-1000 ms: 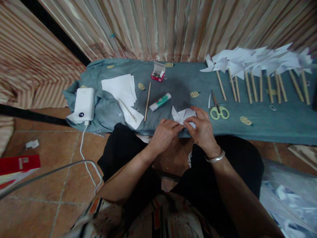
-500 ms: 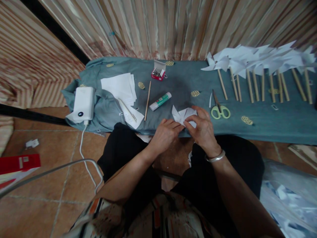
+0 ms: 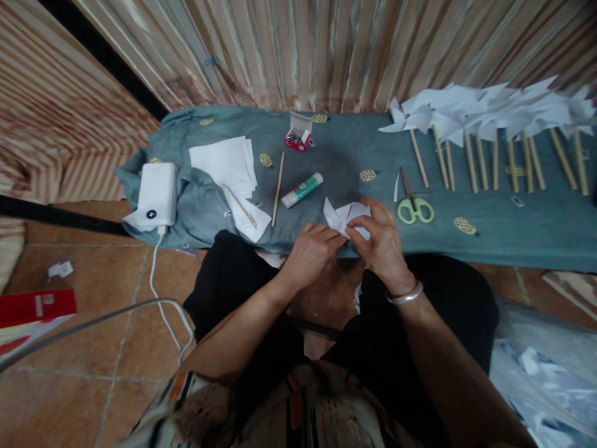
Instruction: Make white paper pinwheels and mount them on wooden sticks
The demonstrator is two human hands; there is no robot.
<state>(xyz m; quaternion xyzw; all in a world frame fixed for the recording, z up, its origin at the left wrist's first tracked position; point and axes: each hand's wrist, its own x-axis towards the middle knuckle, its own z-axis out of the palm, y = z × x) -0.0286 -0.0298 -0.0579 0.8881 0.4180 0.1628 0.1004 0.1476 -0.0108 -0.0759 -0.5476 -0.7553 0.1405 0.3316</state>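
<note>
A white paper pinwheel [image 3: 339,218] without a stick lies at the front edge of the cloth-covered surface, its blades folded toward the middle. My left hand [image 3: 314,250] grips its near left edge, fingers closed on the paper. With thumb and fingers, my right hand [image 3: 380,236] pinches the folded paper near the centre and right side. The fingers partly hide the pinwheel's near part. Left of it lie a green and white glue stick [image 3: 302,190] and a thin wooden stick [image 3: 278,190]. Green-handled scissors [image 3: 414,208] rest to the right of my right hand.
Finished pinwheels [image 3: 494,109] on sticks lie in a row at the back right. A red box of metal pins [image 3: 298,135] stands open behind the glue stick. Paper sheets [image 3: 224,163], a pen [image 3: 240,205] and a white power bank [image 3: 157,194] with a cable are at left.
</note>
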